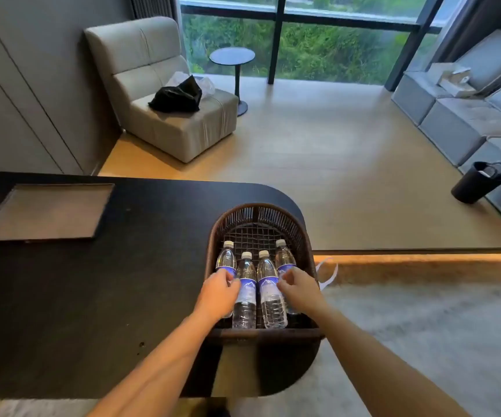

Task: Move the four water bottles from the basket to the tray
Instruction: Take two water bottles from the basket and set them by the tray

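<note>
Black table (92,296) | flat tray (47,212) lay far left, bare | wicker basket (261,215) at right end held four water bottles (244,296) lying side by side | left hand (217,294) and right hand (299,291) curled over outer bottles, grasp not clear

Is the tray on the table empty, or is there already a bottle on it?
Empty. The tray shows only its bare surface, and all four water bottles lie side by side in the basket.

— Where does the one view look from?
— Head height, forward and down, close over the table (62,296); both forearms reach in from below, and the window (318,49) stands far ahead
</note>
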